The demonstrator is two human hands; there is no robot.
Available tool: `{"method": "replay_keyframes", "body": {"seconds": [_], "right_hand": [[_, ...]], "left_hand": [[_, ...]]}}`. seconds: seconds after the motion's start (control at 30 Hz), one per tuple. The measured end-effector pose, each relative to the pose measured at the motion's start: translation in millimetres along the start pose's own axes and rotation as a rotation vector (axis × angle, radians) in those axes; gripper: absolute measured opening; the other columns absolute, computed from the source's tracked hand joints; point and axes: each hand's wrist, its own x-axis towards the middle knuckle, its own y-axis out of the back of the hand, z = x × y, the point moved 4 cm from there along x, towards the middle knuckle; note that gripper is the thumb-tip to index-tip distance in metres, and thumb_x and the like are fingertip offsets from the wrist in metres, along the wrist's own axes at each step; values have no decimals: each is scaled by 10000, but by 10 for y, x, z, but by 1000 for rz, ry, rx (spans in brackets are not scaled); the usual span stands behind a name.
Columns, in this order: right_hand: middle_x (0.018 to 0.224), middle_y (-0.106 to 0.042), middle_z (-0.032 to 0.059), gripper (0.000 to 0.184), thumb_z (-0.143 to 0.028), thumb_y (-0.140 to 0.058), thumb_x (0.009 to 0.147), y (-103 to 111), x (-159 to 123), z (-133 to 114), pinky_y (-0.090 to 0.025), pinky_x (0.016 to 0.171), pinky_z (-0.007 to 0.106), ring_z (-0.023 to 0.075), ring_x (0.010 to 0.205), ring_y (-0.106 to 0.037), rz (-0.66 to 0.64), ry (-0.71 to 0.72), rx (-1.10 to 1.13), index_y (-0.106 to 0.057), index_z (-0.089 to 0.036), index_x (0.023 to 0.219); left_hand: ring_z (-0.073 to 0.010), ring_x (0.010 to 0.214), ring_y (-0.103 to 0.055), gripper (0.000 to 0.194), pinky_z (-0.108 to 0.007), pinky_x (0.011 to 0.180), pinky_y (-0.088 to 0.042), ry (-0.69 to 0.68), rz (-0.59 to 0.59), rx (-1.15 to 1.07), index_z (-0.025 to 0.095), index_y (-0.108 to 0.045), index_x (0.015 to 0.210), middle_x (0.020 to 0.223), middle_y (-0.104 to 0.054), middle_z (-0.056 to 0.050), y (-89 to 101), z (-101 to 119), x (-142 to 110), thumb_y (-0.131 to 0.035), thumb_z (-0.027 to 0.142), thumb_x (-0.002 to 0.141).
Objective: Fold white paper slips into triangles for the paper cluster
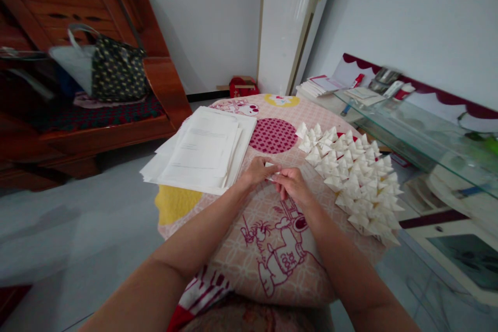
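Paper [268, 165], probably, between both hands [257, 169] [292, 182]

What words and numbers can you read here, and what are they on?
"JOE COOL", slightly blurred: on the tablecloth drawing's shirt.
Paper stack: printed lines, too small to read.
Tall white unit: panel marks, too small.
Red thing by the wall: marks too blurred.
Held paper: none I can make out.
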Motion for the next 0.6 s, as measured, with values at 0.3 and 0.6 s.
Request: {"method": "replay_keyframes", "body": {"seconds": [0.3, 0.6], "right_hand": [[480, -606, -8, 315, -461, -700, 731, 25, -6, -26, -294, 289, 201, 95, 287, -474, -25, 3, 88, -592, -189, 614], [454, -569, -30, 326, -471, -680, 771, 46, -13, -61, -289, 287, 188, 82, 269, -449, -50, -10, 59, -612, -177, 647]], "left_hand": [[-91, 485, -456, 467, -230, 490, -309, -128, 10, 149, 153, -604, 606, 514, -547, 9, 57, 17, 21, -661, 566, 817], [-58, 372, -355, 591, -223, 411, -216, -114, 0, 90, 159, -535, 509, 416, -454, 25, 108, -46, 48, -645, 641, 830]]}}
